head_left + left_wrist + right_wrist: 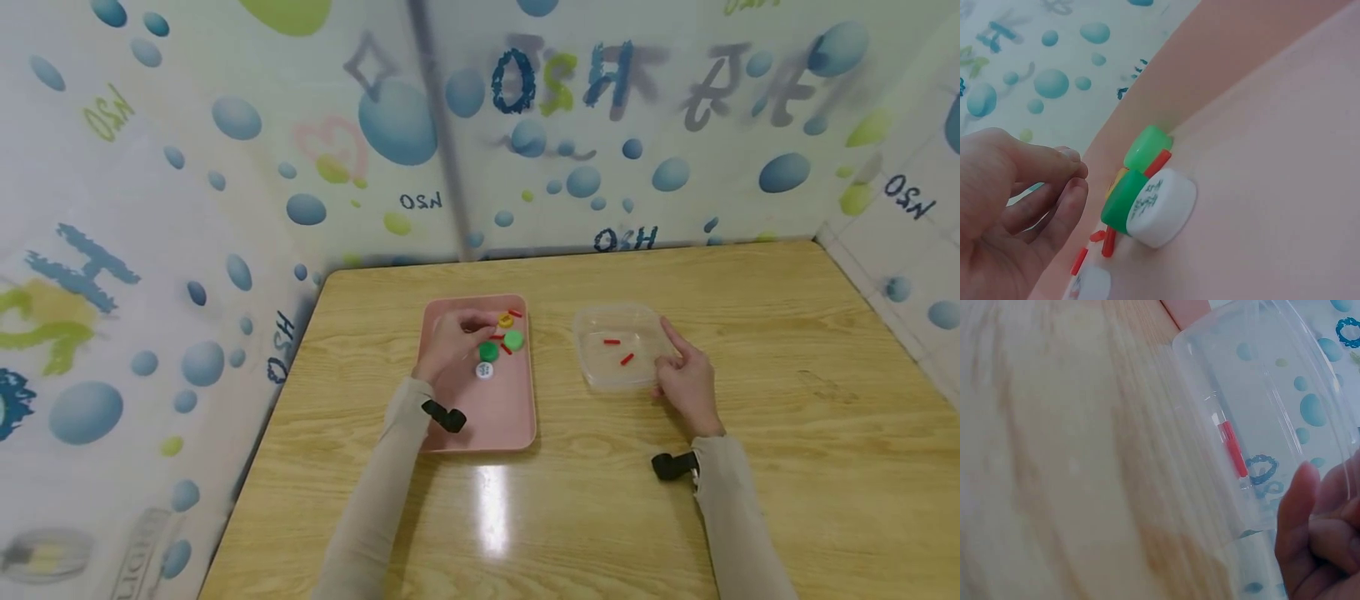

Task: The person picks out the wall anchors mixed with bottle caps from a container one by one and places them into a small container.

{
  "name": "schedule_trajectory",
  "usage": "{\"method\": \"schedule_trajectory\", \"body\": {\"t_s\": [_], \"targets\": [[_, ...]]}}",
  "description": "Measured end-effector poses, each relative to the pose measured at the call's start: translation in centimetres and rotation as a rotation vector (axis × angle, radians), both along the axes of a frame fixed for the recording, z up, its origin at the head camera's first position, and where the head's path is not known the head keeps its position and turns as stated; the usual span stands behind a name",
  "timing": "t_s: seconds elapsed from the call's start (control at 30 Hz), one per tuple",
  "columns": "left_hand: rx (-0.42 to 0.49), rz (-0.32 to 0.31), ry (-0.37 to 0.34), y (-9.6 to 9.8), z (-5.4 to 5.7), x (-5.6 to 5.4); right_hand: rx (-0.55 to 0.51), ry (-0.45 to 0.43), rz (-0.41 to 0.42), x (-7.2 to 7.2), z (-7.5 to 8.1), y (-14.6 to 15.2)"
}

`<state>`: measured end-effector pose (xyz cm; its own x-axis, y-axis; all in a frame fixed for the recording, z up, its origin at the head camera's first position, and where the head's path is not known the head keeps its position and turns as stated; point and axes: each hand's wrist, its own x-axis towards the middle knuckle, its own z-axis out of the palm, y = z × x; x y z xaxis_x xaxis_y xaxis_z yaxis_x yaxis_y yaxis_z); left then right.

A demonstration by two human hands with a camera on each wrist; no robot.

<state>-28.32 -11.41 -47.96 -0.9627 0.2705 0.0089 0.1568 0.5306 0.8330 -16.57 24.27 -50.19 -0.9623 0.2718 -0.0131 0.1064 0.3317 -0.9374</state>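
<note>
My left hand [452,340] is over the pink tray [480,421], its bent fingers close to the small red sticks [506,349] and bottle caps. In the left wrist view the thumb and fingertips come close together, and nothing shows between them. Near them lie a dark green cap [488,351], a light green cap [513,339], a white cap with dark markings [484,370] and a yellow piece [506,320]. My right hand [687,379] grips the right side of a clear plastic container [592,379]. Inside it lie two red sticks [612,342].
Tray and container stand side by side on the wooden table [600,500]. A patterned curtain [540,183] runs along the table's back and left edges. In the left wrist view, another white cap [1092,284] lies low in the tray.
</note>
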Motion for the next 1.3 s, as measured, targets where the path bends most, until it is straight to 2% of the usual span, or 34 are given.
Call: {"method": "schedule_trajectory", "body": {"t_s": [0.13, 0.37, 0.47, 0.7, 1.0, 1.2, 1.3], "targets": [[0.019, 0.002, -0.008, -0.2, -0.1, -0.4, 0.005, 0.004, -0.005, -0.1, -0.1, 0.0], [0.041, -0.026, 0.041, -0.8, -0.5, -0.6, 0.022, -0.005, 0.007, 0.0, -0.4, 0.1], [0.033, -0.009, 0.044, -1.1, -0.6, -0.5, 0.022, -0.01, 0.005, 0.1, -0.4, 0.1], [0.025, 0.065, -0.052, -1.5, -0.5, -0.2, 0.026, -0.012, 0.002, 0.4, -0.2, 0.1], [-0.068, 0.043, -0.013, -1.4, -1.1, -0.2, 0.019, -0.027, 0.001, 0.9, -0.2, 0.3], [-0.179, 0.043, 0.006, -1.2, -0.5, 0.2, 0.01, -0.025, 0.004, 0.7, -0.2, 0.2], [-0.227, 0.023, 0.022, -1.4, -0.6, 0.5, -0.002, -0.034, 0.0, 0.8, -0.4, 0.0]]}}
